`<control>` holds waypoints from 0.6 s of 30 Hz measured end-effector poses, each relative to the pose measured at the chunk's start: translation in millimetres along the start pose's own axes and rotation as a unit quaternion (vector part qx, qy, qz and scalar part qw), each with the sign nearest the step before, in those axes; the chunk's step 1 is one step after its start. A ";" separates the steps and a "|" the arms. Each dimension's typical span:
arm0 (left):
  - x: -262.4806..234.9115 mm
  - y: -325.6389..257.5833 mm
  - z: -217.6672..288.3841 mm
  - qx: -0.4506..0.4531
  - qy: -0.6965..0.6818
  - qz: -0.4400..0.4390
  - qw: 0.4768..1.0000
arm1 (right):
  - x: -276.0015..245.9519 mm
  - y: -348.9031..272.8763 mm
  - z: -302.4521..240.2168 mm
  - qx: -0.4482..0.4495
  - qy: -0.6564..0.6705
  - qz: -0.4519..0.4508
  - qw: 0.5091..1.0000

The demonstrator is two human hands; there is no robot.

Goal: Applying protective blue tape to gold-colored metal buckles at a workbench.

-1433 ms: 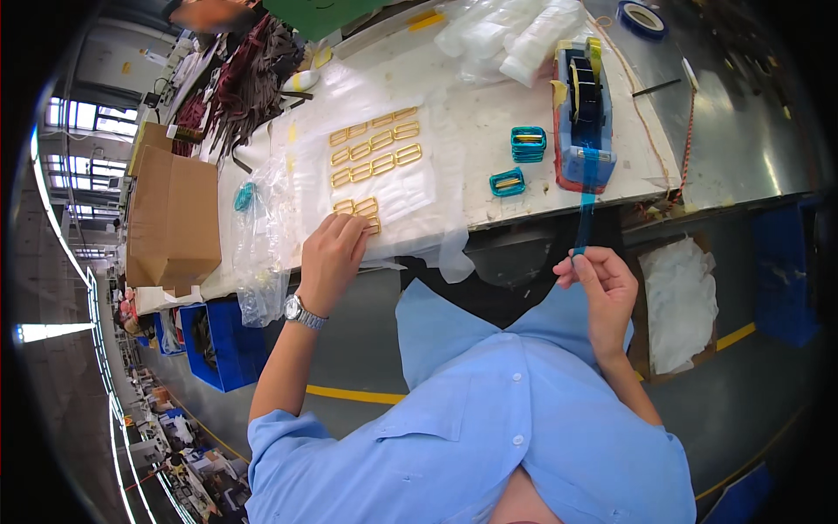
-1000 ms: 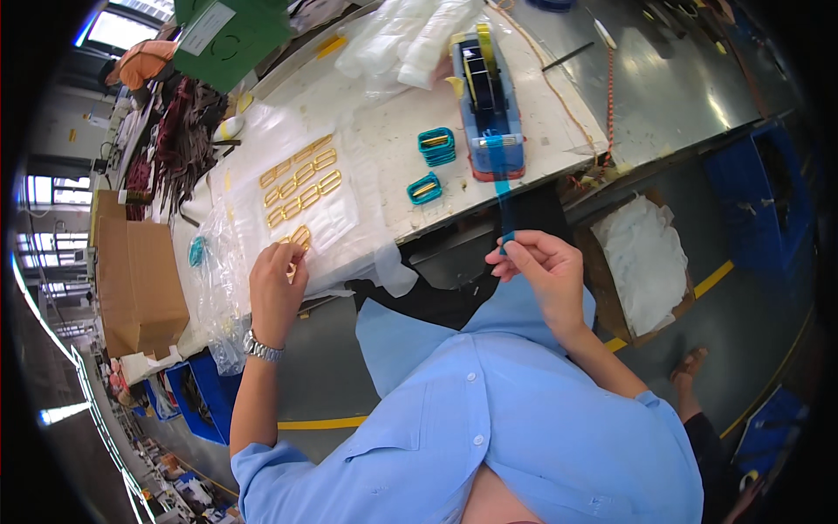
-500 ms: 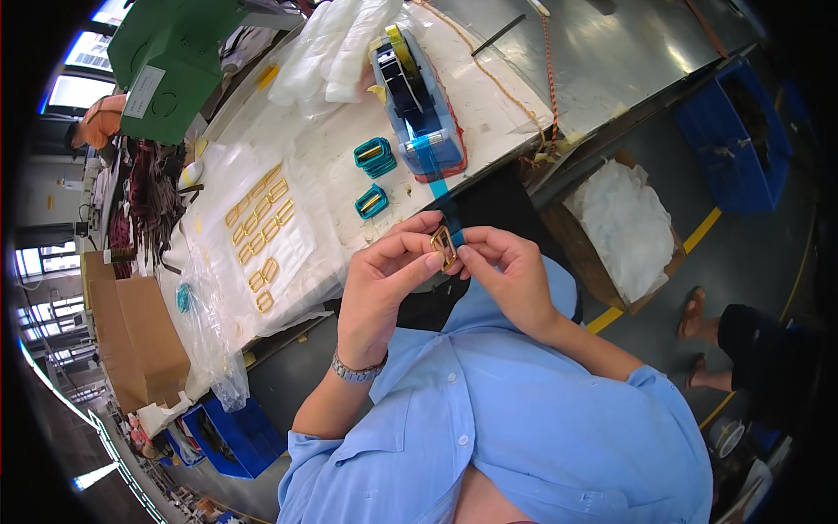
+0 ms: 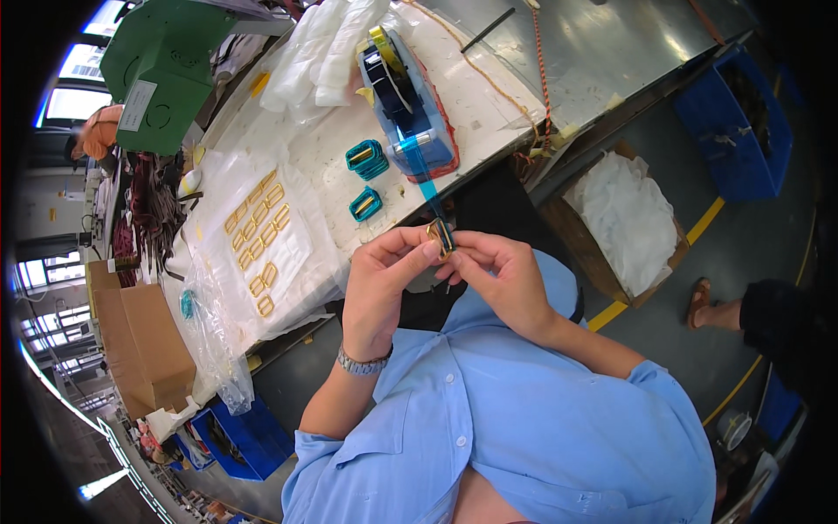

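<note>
A small gold metal buckle [image 4: 434, 233] sits in front of my chest, just off the table edge. My left hand [image 4: 384, 279] pinches its left side between thumb and fingers. My right hand [image 4: 502, 278] closes on its right side, where a strip of teal tape [image 4: 424, 177] comes down from a blue tape dispenser [image 4: 436, 131]. The tape lies against the buckle, partly hidden by my fingers. Left of the dispenser lie two teal-wrapped bundles, a larger bundle [image 4: 366, 159] and a smaller bundle [image 4: 366, 204]. Loose gold buckles [image 4: 259, 220] lie in rows on plastic film.
The white worktable [image 4: 476, 113] carries folded white plastic [image 4: 323, 61] at its far side. A cardboard box [image 4: 144, 345] and a clear bag [image 4: 218, 358] are at left. On the right stand a box of white sheeting [image 4: 624, 227], a blue crate [image 4: 738, 122] and a person's foot [image 4: 698, 303].
The buckle has turned between my fingers, with the tape now against its side. My right fingers have shifted down slightly. At right, the other person's legs have changed position.
</note>
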State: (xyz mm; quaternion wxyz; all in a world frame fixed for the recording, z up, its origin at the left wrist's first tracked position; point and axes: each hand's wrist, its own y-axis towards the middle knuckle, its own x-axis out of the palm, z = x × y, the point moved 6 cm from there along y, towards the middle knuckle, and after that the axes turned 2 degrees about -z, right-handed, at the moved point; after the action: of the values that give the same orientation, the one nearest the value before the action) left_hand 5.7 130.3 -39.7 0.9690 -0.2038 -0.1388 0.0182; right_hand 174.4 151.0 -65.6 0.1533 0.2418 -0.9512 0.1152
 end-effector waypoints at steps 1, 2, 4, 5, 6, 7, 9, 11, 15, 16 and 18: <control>0.2 0.7 0.4 0.003 0.007 -0.001 1.000 | 0.4 0.2 0.6 -0.001 0.008 0.001 1.000; 0.4 1.6 0.9 0.005 0.014 -0.002 1.000 | -1.4 1.3 -0.4 -0.001 0.009 0.001 1.000; 1.1 2.1 3.1 0.007 0.020 -0.007 1.000 | -1.6 3.0 5.6 0.083 0.177 -0.026 0.980; 1.8 2.1 3.7 0.007 0.026 -0.012 1.000 | -2.5 4.4 5.4 0.082 0.176 -0.027 0.980; 1.8 3.8 2.4 0.006 0.026 -0.013 1.000 | -2.9 6.2 9.9 0.112 0.209 -0.029 0.971; 1.1 5.9 -0.5 0.006 0.029 -0.011 1.000 | -3.0 7.4 14.7 0.142 0.240 -0.031 0.960; -0.7 9.1 -4.3 0.006 0.031 -0.010 0.999 | -6.3 10.3 23.5 0.159 0.261 -0.031 0.952; -0.1 11.2 -4.9 0.016 0.038 -0.024 0.999 | -8.9 11.4 26.0 0.177 0.281 -0.032 0.943; 2.1 13.5 -5.6 0.010 -0.042 -0.003 0.999 | -7.9 9.7 27.4 0.200 0.310 -0.047 0.928; 1.0 14.7 -6.9 0.027 -0.038 -0.002 0.999 | -6.6 9.0 27.9 0.207 0.320 -0.050 0.923; -1.2 16.3 -13.4 0.050 0.027 0.015 0.998 | -7.4 8.2 27.6 0.209 0.314 -0.050 0.925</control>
State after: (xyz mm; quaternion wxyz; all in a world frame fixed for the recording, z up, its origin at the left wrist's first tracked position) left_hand 8.5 139.9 -58.3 0.9810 -0.1571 -0.1087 0.0344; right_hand 170.1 153.1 -94.9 0.3955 0.2668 -0.7956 0.3733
